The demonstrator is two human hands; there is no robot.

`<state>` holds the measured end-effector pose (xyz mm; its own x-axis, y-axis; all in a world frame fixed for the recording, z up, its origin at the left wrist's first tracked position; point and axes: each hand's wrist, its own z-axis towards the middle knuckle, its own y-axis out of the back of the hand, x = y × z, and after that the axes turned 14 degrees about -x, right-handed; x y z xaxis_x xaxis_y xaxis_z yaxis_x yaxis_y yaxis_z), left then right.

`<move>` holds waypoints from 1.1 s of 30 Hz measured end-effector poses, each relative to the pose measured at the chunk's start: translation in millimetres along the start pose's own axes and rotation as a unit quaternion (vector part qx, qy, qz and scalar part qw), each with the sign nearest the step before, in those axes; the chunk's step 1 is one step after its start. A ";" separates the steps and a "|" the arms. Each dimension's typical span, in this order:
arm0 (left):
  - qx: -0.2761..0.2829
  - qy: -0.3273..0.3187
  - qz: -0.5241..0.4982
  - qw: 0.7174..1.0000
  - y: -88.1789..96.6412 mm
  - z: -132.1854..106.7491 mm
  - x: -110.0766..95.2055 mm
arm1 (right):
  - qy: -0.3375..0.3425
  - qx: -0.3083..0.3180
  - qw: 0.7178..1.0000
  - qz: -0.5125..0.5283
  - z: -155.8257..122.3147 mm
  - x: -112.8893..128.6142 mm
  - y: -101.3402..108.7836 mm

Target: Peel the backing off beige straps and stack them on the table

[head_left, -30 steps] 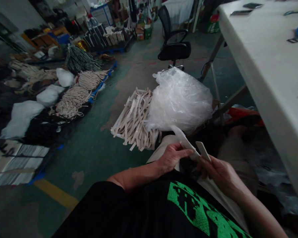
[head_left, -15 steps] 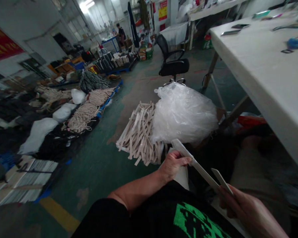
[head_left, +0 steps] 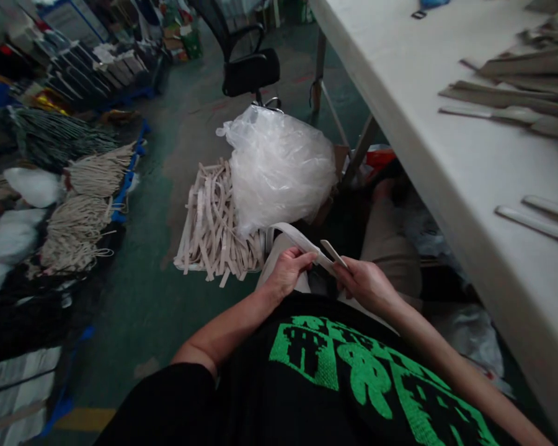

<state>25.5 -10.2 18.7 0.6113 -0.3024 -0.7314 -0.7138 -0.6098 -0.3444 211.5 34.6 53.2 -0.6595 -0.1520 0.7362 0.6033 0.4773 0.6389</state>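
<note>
In front of my lap, my left hand (head_left: 288, 270) is closed, with thumb and fingers pinching a flat white strap (head_left: 292, 233). Beyond those fingers the strap bends over in a loop and hangs down. My right hand (head_left: 368, 284) is closed around the strap's other stretch. A short, flat, pale stick-like piece (head_left: 333, 253) juts up from the right fingers; whether it is a separate thing or the strap's end I cannot tell. Just past my left hand lies a heap of beige strips (head_left: 214, 217), beside a big bundle of clear plastic bags (head_left: 283, 167).
A white-topped table (head_left: 428, 136) runs along my right, with grey-brown strips (head_left: 506, 96) and thin pale pieces (head_left: 539, 224) on it. A black office chair (head_left: 251, 71) stands ahead. Cord bundles (head_left: 74, 232) lie on a blue pallet (head_left: 128, 186) to the left.
My view has turned right and down, bringing more of the table in. My hands have come closer together along the strap, and its far end now curves over.
</note>
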 end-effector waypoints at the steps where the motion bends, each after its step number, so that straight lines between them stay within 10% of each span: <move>1: 0.014 0.009 0.006 1.000 -3.4 -2.6 3.5 | 0.006 -0.009 1.000 0.006 3.2 1.0 -1.1; 9: -0.047 -0.016 -0.004 0.999 10.9 8.9 -7.8 | -0.015 0.028 0.999 0.010 -8.9 -11.3 12.0; 20: 0.065 0.114 -0.001 0.991 -5.2 -15.4 0.5 | 0.097 -0.135 0.941 0.293 37.3 -29.3 -5.3; 24: 0.125 0.184 -0.019 0.975 -10.0 -33.2 -1.4 | 0.175 -0.054 0.927 0.326 56.5 -22.7 -23.5; 28: 0.184 0.251 -0.004 0.950 0.4 -38.2 8.1 | 0.113 0.015 0.931 0.347 54.2 -10.5 -29.7; 33: 0.020 0.304 -0.059 0.951 36.7 6.7 16.7 | 0.015 -0.012 0.952 0.304 11.6 -13.1 8.6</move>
<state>7.3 -32.7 -10.1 0.7638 -0.6087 -0.2146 -0.6328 -0.6408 -0.4347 220.1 50.7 46.4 -0.1714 0.1209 0.9778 0.8799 0.4652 0.0967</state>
